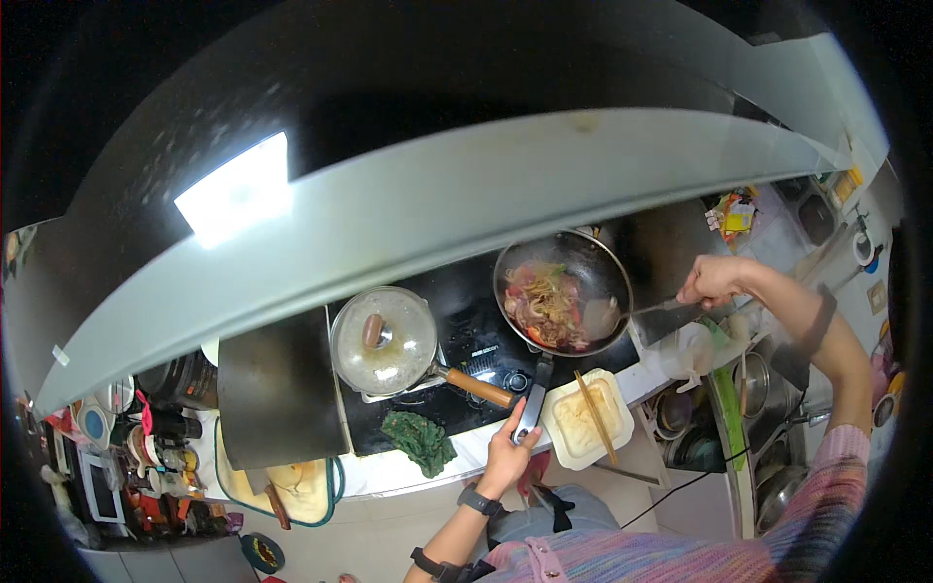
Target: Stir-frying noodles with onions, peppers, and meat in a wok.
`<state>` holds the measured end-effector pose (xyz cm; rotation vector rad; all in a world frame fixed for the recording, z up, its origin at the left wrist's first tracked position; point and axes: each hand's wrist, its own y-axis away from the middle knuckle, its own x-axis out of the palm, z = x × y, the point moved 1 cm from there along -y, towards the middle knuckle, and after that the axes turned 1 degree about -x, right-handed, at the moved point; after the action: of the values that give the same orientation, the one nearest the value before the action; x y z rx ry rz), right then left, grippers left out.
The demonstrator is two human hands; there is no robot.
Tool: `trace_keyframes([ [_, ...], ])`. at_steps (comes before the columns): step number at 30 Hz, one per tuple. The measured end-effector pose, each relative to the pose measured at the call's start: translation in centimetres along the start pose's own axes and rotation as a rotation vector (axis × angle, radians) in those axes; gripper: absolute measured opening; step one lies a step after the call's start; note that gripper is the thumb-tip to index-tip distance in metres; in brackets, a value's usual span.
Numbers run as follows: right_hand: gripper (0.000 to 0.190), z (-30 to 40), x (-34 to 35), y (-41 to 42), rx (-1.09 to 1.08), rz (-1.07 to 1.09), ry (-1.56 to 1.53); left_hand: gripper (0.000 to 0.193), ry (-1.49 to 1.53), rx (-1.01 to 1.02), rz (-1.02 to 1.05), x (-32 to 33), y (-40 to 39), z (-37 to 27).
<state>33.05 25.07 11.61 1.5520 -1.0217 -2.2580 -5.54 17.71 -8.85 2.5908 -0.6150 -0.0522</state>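
My left hand (pixel 509 453) grips the dark handle (pixel 538 393) of a wok (pixel 619 273) on the right side of the black gas stove (pixel 466 310). Inside the wok lies a mix of noodles (pixel 548 310) with red and green pieces. With my right hand (pixel 711 283) I hold a spatula (pixel 602 317) by its handle; its flat blade rests in the wok beside the noodles. Just right of the wok handle sits a cream-coloured tray (pixel 622 428) with pale residue inside. A pair of wooden chopsticks (pixel 596 419) lies across it.
A pan with a glass lid (pixel 404 328) stands on the left burner, its wooden handle (pixel 477 386) pointing towards the wok handle. A green cloth (pixel 419 442) lies at the front edge. The range hood (pixel 466 175) hangs over the stove. A knife (pixel 275 503) rests on a cutting board (pixel 317 495) at left.
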Motion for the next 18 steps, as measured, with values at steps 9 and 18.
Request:
trace_keyframes([
  [9,0.018,1.3,10.4,-3.2,0.136,0.165,-1.039,0.060,-0.046,-0.009,-0.013,-0.4,0.0,0.5],
  [18,0.033,4.0,6.7,0.5,-0.204,-0.513,-0.053,0.060,-0.020,-0.029,-0.012,-0.2,0.2,-0.6],
])
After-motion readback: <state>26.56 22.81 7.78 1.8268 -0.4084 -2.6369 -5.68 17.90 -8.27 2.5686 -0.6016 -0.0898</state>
